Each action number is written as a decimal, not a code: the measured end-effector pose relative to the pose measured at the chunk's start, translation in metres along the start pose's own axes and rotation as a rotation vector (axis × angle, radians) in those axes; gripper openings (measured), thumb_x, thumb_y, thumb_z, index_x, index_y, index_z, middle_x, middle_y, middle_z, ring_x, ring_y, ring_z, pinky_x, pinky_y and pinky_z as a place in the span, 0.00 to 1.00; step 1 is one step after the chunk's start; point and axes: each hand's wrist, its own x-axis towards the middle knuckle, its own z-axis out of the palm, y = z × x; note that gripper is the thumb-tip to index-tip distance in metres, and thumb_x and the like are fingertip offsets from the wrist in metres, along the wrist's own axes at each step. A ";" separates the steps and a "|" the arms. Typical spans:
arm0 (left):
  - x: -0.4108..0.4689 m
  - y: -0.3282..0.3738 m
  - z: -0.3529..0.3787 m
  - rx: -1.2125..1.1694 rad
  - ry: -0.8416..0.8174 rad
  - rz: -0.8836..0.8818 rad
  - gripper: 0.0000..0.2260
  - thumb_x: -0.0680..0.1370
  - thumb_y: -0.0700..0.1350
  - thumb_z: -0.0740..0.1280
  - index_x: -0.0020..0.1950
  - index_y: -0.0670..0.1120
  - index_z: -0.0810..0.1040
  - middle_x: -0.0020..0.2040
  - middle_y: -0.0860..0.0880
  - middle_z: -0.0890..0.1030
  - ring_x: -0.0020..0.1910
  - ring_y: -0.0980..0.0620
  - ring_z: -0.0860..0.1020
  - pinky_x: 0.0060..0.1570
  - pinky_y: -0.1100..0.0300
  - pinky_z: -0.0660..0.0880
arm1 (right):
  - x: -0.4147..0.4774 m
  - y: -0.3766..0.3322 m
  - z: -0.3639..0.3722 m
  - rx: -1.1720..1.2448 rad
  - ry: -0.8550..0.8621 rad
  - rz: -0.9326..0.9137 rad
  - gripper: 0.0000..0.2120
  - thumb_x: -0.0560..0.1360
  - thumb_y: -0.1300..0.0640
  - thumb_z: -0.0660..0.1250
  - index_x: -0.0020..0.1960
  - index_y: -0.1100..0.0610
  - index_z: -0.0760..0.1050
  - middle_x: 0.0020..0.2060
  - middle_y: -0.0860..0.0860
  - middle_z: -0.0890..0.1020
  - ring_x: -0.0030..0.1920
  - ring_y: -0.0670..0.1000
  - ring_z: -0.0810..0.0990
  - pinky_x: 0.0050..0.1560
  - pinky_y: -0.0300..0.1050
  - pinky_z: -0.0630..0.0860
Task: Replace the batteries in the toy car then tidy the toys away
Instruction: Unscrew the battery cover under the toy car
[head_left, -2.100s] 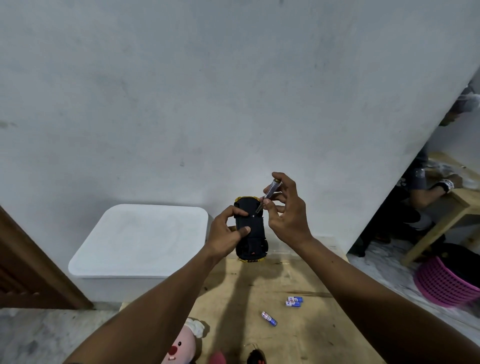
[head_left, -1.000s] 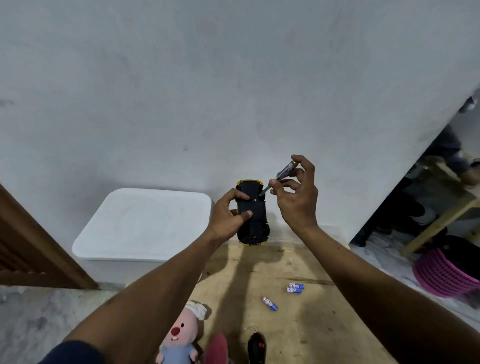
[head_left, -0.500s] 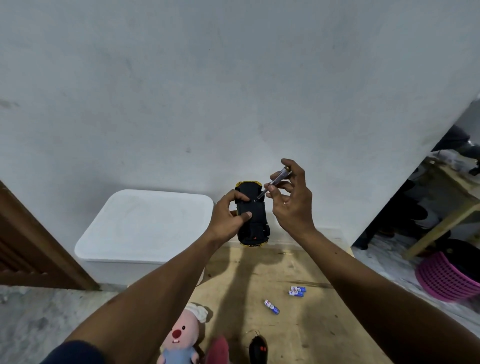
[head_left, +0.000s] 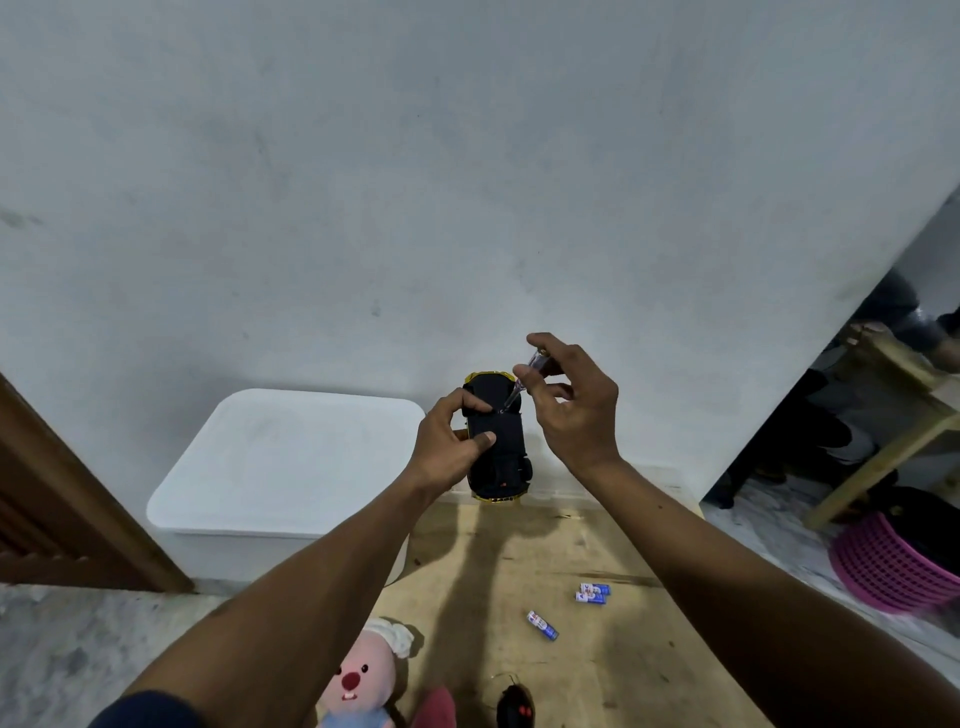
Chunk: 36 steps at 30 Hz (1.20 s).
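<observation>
Head view. A person holds a toy car (head_left: 501, 457) up in front of a grey wall (head_left: 467, 182), belly towards them. The left hand (head_left: 449, 447) has its grip wrapped round the car's side, with the thumb pressed on the black underside. The right hand (head_left: 576, 415) pinches a small screwdriver (head_left: 515, 393) between fingertips and thumb, and the tip touches the underside near the yellow end.

A second ago the screwdriver was tilted out with its handle showing clear of the fingers. Now the fingers have closed further round the handle and the tip has settled on the car. This looks like work on the battery-cover screw. The cover appears to be on, so the swap itself has not begun.

Below the hands lies a bare wooden table (head_left: 597, 545). Three blue and white batteries (head_left: 592, 593) rest on it, two side by side and one a little apart. A pink plush (head_left: 358, 675) sits at its near edge.

A white lidded box (head_left: 291, 457) stands to the left against the wall, with a brown door (head_left: 62, 499) beyond it. A pink basket (head_left: 893, 571) sits on the floor at the far right.
</observation>
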 end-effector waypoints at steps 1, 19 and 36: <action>0.001 0.002 -0.001 -0.007 0.000 0.001 0.13 0.72 0.32 0.71 0.50 0.48 0.76 0.58 0.44 0.80 0.40 0.45 0.84 0.41 0.52 0.82 | 0.001 -0.001 0.001 0.000 0.001 -0.007 0.14 0.75 0.65 0.73 0.59 0.57 0.79 0.41 0.50 0.79 0.42 0.49 0.81 0.36 0.33 0.77; 0.003 0.005 -0.012 -0.054 -0.003 -0.020 0.13 0.71 0.34 0.72 0.48 0.50 0.77 0.57 0.42 0.81 0.44 0.40 0.85 0.46 0.43 0.83 | 0.005 -0.005 0.009 0.042 -0.005 -0.035 0.17 0.76 0.70 0.68 0.63 0.59 0.78 0.44 0.53 0.79 0.44 0.55 0.82 0.44 0.49 0.83; 0.007 0.012 -0.020 -0.039 0.013 -0.032 0.13 0.72 0.33 0.72 0.49 0.50 0.77 0.57 0.44 0.81 0.43 0.44 0.84 0.48 0.41 0.83 | 0.012 -0.011 0.011 0.058 0.024 -0.010 0.16 0.73 0.66 0.74 0.60 0.56 0.80 0.44 0.53 0.78 0.45 0.53 0.83 0.43 0.41 0.82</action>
